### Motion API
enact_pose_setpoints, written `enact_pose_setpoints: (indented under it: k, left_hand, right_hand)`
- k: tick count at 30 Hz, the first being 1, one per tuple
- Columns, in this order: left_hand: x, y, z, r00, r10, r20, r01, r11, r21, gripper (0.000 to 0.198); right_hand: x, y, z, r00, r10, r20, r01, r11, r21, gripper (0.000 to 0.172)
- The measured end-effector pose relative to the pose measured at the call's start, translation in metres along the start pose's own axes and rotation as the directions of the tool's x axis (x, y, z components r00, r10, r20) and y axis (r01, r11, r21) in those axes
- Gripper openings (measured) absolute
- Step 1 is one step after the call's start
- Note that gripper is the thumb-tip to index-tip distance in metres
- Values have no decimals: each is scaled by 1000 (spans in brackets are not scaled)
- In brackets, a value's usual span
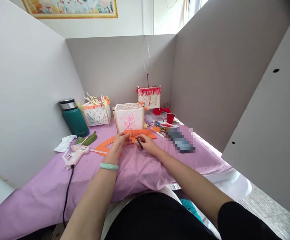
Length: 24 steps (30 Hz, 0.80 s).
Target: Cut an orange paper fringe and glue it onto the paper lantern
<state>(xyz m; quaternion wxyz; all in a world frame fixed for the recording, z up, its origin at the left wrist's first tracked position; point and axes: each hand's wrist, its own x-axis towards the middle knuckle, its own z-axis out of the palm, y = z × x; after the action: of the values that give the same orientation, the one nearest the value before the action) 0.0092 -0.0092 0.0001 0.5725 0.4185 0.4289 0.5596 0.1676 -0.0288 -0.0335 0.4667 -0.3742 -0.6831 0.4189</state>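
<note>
My left hand (121, 141) is closed on an orange paper strip (146, 133), pinching it near its left end. Dark-handled scissors (139, 143) are in my right hand (146, 143), their thin blades pointing up and left at the strip, where fine cuts seem to show. More orange paper (102, 146) lies flat beside and partly under my left hand. Just behind both hands stands a white box lantern (128, 116) with wooden corner sticks and a pink flower drawn on its front.
At left are a green bottle (74, 120), a pink glue gun (78, 155) with a black cord, a white tissue (64, 143) and a stick-filled paper box (97, 113). A red-fringed lantern (149, 98), pens, a red cup (170, 118) and a blurred phone (181, 140) sit at right. Grey panels enclose the table.
</note>
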Motion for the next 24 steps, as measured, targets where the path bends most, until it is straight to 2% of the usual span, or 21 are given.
enact_pose_setpoints:
  k: [3,7,11,16,24]
  left_hand:
    - [1,1,-2,999,-33,-12,32,991,-131,13]
    - [4,-2,-5,998,-53,-15,48,966,-253,10]
    - [5,0,-7,997,-78,-24,66,944,-324,9]
    - [-1,8,-4,993,-113,-20,98,924,-370,8]
    - [-3,11,-5,1000,-19,-5,14,892,-452,6]
  right_hand:
    - [0,0,0,1000,22,18,-22,999,24,40]
    - [-4,-2,0,998,-9,59,14,997,-74,40]
    - [-6,-2,2,997,-61,53,71,972,-223,41]
    - [-4,-2,2,998,-64,20,67,947,-315,42]
    - [-6,-4,2,997,-69,20,72,953,-294,41]
